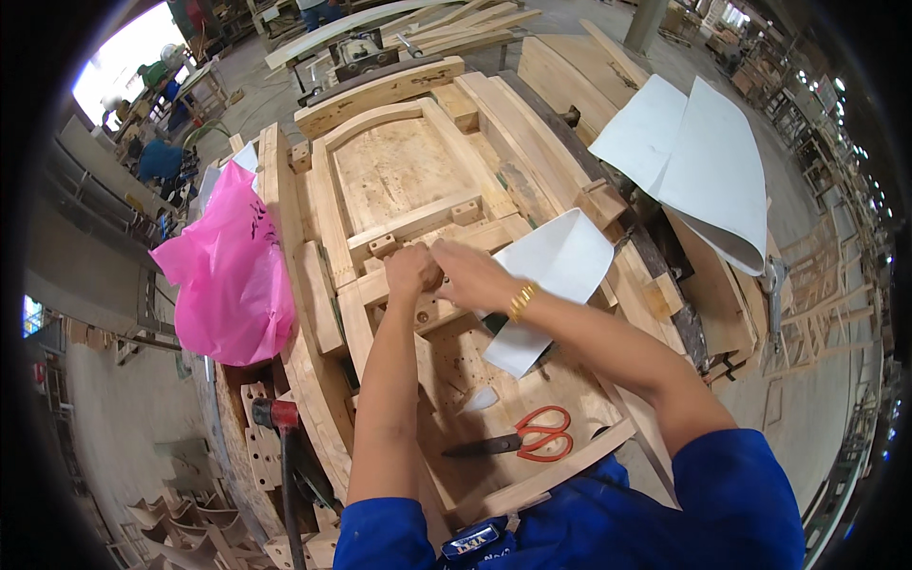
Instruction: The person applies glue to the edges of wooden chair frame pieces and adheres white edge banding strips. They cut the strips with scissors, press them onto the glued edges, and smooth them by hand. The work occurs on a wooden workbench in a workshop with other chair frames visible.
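My left hand [412,270] is a closed fist above the crosspieces of a wooden frame [328,204] with a curved top. Against it sits my right hand [469,275], fingers curled in and slightly blurred, a gold bracelet [522,300] on its wrist. Anything between the fingers is hidden by the hands. Small drilled wooden blocks [383,245] are fixed on the crosspiece just beyond. Beside my right wrist lies a white sheet [570,252], partly under the forearm. Nearer to me, scissors [544,434] with orange handles rest by a small white scrap [480,399].
A pink plastic bag [233,275] hangs over the left side. Large curled white sheets [698,152] lie at the right on wooden panels. A red-and-black tool [275,412] with a hose is at the lower left. Long boards [475,28] and a metal clamp [366,57] are at the far end.
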### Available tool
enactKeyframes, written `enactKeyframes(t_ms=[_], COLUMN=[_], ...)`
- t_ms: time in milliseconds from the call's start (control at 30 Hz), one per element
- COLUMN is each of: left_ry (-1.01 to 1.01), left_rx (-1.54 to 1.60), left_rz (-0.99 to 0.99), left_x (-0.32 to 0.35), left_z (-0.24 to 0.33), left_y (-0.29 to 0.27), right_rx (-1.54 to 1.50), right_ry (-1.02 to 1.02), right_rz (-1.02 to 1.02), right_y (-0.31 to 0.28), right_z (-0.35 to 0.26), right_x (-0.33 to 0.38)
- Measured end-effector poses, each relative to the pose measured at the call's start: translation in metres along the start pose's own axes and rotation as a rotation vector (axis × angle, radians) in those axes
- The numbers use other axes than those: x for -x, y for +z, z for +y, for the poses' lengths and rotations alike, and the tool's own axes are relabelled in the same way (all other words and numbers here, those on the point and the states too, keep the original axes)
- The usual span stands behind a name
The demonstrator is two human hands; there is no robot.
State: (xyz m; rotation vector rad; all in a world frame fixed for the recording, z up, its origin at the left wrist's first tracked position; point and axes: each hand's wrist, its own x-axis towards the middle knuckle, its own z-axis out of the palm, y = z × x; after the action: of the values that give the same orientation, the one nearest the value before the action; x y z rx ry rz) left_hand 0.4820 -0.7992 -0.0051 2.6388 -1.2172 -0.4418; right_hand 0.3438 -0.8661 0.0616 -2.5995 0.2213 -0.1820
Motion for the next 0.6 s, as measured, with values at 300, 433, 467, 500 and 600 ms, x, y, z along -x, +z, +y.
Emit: enactKeyframes(t_ms=[300, 433, 467, 500, 600], left_ry=[0.080, 0.145, 0.126, 0.108, 0.186], left_rx=[-0.063, -0.114, -0.125, -0.135, -0.163], left_rz=[0.115, 0.074, 0.044, 0.014, 0.069], left_x=[-0.005, 0.004, 0.003, 0.003, 0.013], left_z=[-0.010, 0.001, 0.001, 0.002, 0.004], left_y=[0.011, 0.009, 0.004, 0.000, -0.002], right_rx=[0.198, 0.255, 0.257, 0.260, 0.269], right_ry=[0.137, 0.101, 0.103, 0.106, 0.096], right_rz=[-0.473, -0.431, -0.455, -0.480, -0.443], right_y=[0.003, 0.009, 0.008, 0.006, 0.005], right_z=[0.033, 0.043, 0.040, 0.038, 0.040], right_x=[-0.052, -0.048, -0.051, -0.054, -0.052])
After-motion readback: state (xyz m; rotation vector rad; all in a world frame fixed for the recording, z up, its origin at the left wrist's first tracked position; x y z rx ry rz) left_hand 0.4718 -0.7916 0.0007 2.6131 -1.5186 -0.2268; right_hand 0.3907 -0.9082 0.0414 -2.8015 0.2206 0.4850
